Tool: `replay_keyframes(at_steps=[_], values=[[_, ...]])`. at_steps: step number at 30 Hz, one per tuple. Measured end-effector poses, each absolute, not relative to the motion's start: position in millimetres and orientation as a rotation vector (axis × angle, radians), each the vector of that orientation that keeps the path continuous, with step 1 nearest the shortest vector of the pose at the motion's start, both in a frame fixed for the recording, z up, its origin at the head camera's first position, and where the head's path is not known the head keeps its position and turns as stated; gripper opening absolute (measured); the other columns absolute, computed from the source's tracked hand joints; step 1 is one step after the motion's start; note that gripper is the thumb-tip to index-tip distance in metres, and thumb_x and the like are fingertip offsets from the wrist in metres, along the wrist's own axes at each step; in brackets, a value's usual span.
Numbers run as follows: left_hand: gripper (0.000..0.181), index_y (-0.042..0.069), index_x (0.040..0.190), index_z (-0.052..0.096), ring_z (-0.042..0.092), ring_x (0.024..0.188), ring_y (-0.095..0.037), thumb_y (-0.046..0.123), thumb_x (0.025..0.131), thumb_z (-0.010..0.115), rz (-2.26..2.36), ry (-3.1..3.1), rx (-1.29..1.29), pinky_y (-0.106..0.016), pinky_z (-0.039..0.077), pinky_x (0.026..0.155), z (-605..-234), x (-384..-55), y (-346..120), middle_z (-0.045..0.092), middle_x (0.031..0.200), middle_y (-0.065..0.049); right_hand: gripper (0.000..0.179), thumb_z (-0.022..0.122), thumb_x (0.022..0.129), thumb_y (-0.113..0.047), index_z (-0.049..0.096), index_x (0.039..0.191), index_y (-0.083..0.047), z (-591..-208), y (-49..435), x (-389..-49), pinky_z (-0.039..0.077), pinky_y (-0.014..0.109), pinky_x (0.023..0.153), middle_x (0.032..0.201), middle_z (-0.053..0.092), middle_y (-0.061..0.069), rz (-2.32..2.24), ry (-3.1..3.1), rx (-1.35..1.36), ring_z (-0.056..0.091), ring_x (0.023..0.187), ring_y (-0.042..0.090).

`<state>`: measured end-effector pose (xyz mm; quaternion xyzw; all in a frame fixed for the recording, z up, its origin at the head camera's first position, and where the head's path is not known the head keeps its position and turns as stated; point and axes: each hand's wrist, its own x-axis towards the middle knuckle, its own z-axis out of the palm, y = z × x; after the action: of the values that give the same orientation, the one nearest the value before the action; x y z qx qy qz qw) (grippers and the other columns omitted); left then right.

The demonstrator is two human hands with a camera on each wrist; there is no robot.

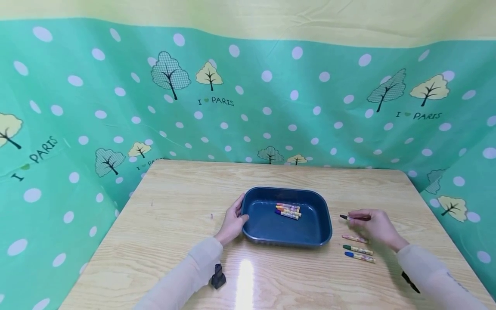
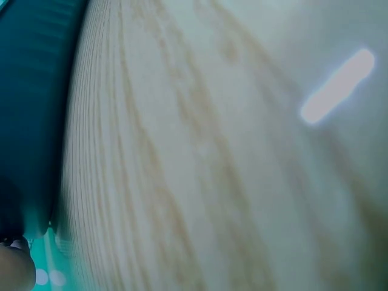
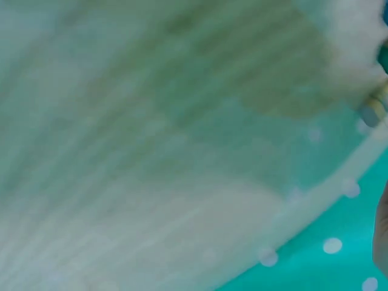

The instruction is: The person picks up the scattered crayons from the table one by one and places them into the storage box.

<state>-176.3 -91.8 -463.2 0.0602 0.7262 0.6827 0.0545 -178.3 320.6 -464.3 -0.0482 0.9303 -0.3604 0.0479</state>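
Observation:
A dark blue plastic bin (image 1: 286,239) sits on the table, with several crayons (image 1: 288,210) lying inside it. My left hand (image 1: 232,221) holds the bin's left side, its thumb over the rim and fingers along the outer wall. In the left wrist view the bin's side (image 2: 36,109) fills the left edge, with a bit of finger (image 2: 17,267) below. To the right of the bin, my right hand (image 1: 373,224) pinches a black crayon (image 1: 343,217) just over the table. Near that hand lie a pink crayon (image 1: 354,238), a green crayon (image 1: 357,249) and a blue crayon (image 1: 360,257).
The wooden table (image 1: 174,198) carries a bright light reflection near its front. A green dotted curtain (image 1: 248,99) hangs behind the table and along both sides. Black wrist devices (image 1: 218,277) show under the sleeves.

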Motion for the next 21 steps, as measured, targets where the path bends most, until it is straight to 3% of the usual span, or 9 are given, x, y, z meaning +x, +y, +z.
replay_keyframes(at_steps=[8,14,21], values=[[0.068,-0.006,0.143,0.018,0.023,0.135,-0.037,-0.014,0.080,0.041,2.076,2.202,0.177,-0.047,0.023,0.110,-460.9,-175.0,-90.1,0.020,0.149,-0.023,0.033,0.064,0.084,-0.024,0.066,0.110,-0.004,-440.1,312.3,-187.9,0.052,0.012,0.070,0.106,0.067,0.015,-1.176,2.877,-0.206,0.058,0.081,-0.011],[0.070,-0.002,0.144,0.017,0.022,0.137,-0.034,-0.013,0.080,0.042,2.055,2.220,0.167,-0.044,0.023,0.110,-469.7,-179.6,-91.4,0.019,0.150,-0.020,0.040,0.062,0.085,-0.034,0.065,0.113,-0.006,-423.4,293.5,-195.1,0.054,0.020,0.073,0.109,0.067,0.013,-1.216,2.848,-0.210,0.061,0.083,-0.007],[0.070,-0.003,0.144,0.018,0.023,0.136,-0.034,-0.014,0.080,0.043,2.033,2.218,0.152,-0.044,0.025,0.110,-462.4,-175.5,-91.7,0.020,0.150,-0.020,0.037,0.064,0.084,-0.027,0.065,0.112,-0.003,-418.8,263.4,-204.8,0.056,0.031,0.076,0.106,0.067,0.016,-1.315,2.805,-0.226,0.065,0.085,0.004]])
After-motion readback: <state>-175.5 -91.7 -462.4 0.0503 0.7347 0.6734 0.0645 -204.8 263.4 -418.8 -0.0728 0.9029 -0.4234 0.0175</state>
